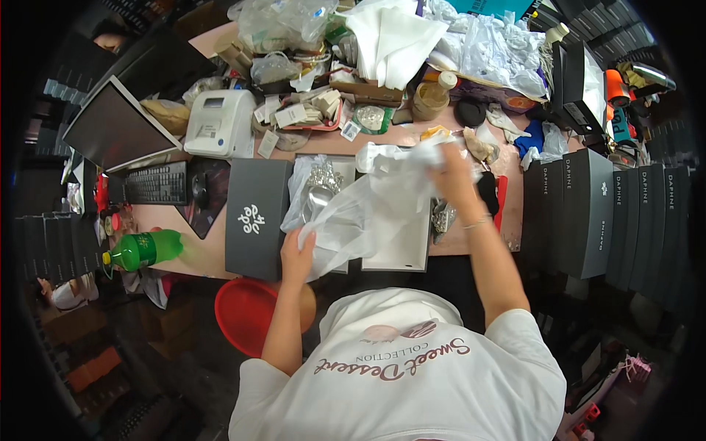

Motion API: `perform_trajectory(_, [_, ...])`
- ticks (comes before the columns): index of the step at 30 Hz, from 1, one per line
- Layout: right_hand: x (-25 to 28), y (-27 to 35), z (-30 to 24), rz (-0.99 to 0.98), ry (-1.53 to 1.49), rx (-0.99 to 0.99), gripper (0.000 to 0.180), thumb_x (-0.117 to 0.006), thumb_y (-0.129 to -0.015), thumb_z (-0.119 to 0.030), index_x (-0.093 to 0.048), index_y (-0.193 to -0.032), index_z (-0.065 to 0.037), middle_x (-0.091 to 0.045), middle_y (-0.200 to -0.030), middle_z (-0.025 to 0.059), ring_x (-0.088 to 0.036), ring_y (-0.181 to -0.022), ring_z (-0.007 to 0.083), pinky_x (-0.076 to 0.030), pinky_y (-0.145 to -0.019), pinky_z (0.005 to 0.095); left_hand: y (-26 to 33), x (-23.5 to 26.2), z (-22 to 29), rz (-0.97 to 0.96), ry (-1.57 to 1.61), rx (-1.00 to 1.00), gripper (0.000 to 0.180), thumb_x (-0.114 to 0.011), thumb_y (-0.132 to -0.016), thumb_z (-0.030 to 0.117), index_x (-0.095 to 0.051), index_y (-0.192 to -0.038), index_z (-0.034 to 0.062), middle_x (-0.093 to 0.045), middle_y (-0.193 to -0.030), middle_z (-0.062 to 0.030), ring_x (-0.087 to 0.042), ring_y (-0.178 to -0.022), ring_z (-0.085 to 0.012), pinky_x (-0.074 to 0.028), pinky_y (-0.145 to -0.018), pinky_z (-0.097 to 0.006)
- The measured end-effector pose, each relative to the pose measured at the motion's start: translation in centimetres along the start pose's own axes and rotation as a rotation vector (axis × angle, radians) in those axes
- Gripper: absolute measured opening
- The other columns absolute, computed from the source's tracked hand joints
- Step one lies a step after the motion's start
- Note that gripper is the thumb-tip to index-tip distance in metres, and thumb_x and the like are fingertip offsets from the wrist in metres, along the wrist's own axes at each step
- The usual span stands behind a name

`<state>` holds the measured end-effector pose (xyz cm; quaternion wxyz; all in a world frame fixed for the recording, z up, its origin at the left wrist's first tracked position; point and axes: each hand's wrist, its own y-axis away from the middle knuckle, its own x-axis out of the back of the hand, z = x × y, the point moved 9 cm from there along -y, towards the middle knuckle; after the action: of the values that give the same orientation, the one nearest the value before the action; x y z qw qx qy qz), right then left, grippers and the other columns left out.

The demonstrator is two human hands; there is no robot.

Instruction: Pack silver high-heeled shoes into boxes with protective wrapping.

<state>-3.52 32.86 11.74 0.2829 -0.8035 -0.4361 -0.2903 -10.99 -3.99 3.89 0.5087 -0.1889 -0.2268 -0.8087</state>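
Both of my hands stretch a translucent white plastic bag or thin sheet across an open white-lined shoe box. My left hand grips its lower left edge, fingers closed. At the upper right end, my right hand is closed on the same sheet. A silver, sparkly shoe lies partly in clear plastic at the left of the box, partly covered by the sheet. Right of the box is another glittery silver piece, mostly hidden. The dark grey box lid sits beside my left hand.
A keyboard, mouse, monitor and white label printer stand left. A green bottle lies on the left edge, above a red basin. Tags and plastic bags crowd the back; grey shoe boxes stack at right.
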Motion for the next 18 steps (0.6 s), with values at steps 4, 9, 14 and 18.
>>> perform_trajectory(4, [12.8,-2.0,4.6,0.247,0.323,0.049,0.043,-0.071,-0.068,-0.006,-0.054,-0.107,-0.004,-0.057,-0.098,0.0191,-0.057,-0.09,0.0387,-0.046,-0.076,0.0455,-0.1,0.3,0.1,0.045,-0.053,-0.028,0.027,-0.057,-0.089,0.019,-0.063,-0.099,-0.0052,-0.06,-0.099,-0.0192,-0.059,-0.093,-0.033,-0.046,-0.082,-0.037])
perform_trajectory(9, [6.6,-1.5,8.1,-0.081,0.461,-0.064,0.08,-0.08,-0.065,-0.023,-0.041,-0.134,-0.013,-0.038,-0.139,0.0243,-0.045,-0.121,0.0422,-0.042,-0.095,0.0465,-1.1,0.5,0.9,-0.017,-0.069,-0.039,0.026,-0.057,-0.088,0.017,-0.064,-0.1,-0.0047,-0.062,-0.099,-0.0191,-0.06,-0.091,-0.0322,-0.046,-0.082,-0.036])
perform_trajectory(14, [-5.8,-1.4,-2.5,-0.047,0.459,0.442,0.051,-0.072,-0.072,-0.013,-0.053,-0.12,-0.007,-0.055,-0.118,0.019,-0.052,-0.112,0.0344,-0.039,-0.096,0.0403,-0.9,0.5,1.2,-0.035,-0.08,-0.056,0.026,-0.056,-0.088,0.017,-0.064,-0.102,-0.0044,-0.063,-0.097,-0.0186,-0.061,-0.089,-0.0314,-0.046,-0.081,-0.036])
perform_trajectory(18, [-6.3,-3.2,2.7,0.007,0.087,0.192,0.029,-0.064,-0.074,-0.003,-0.058,-0.103,-0.005,-0.061,-0.099,0.0146,-0.058,-0.093,0.0325,-0.043,-0.084,0.0435,-1.3,1.1,1.6,0.001,-0.106,-0.056,0.026,-0.057,-0.089,0.017,-0.064,-0.099,-0.0048,-0.063,-0.097,-0.0188,-0.061,-0.089,-0.0317,-0.046,-0.081,-0.036])
